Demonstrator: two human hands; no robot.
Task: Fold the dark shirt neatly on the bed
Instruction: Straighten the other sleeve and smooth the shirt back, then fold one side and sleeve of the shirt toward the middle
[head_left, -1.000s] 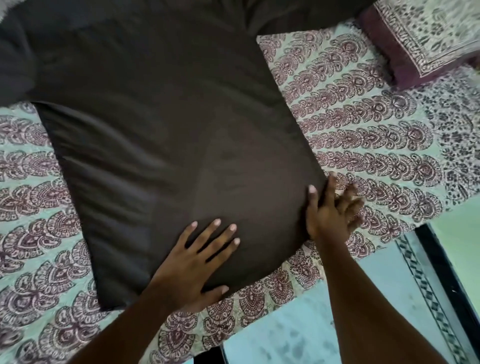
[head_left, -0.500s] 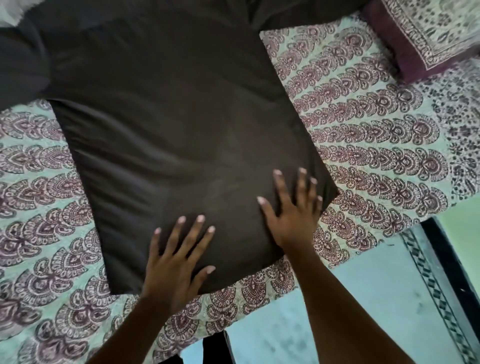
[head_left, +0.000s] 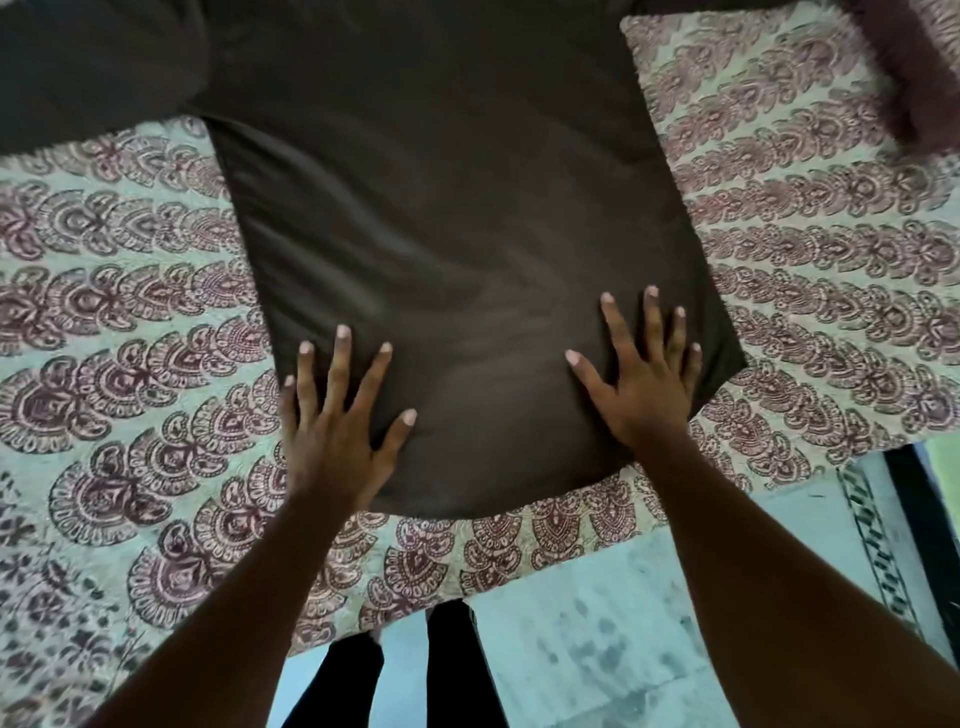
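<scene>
The dark brown shirt (head_left: 441, 208) lies spread flat on the bed, its hem towards me and its sleeves running out of frame at the top left and top right. My left hand (head_left: 337, 431) rests palm down with fingers spread on the hem's left corner. My right hand (head_left: 644, 384) presses flat on the hem near the right corner, fingers apart. Neither hand grips the cloth. Soft creases run across the shirt's middle.
The bed cover (head_left: 119, 364) is pale with maroon paisley rows. A maroon-edged pillow (head_left: 914, 78) sits at the top right. The bed's near edge (head_left: 519, 566) runs below the hem; beyond it are the pale floor (head_left: 597, 649) and dark trouser legs (head_left: 447, 670).
My right hand left the shirt's right edge, where its fingers were curled, and now lies flat on the hem. My left hand slid left towards the corner. The view shifted so the shirt looks straighter.
</scene>
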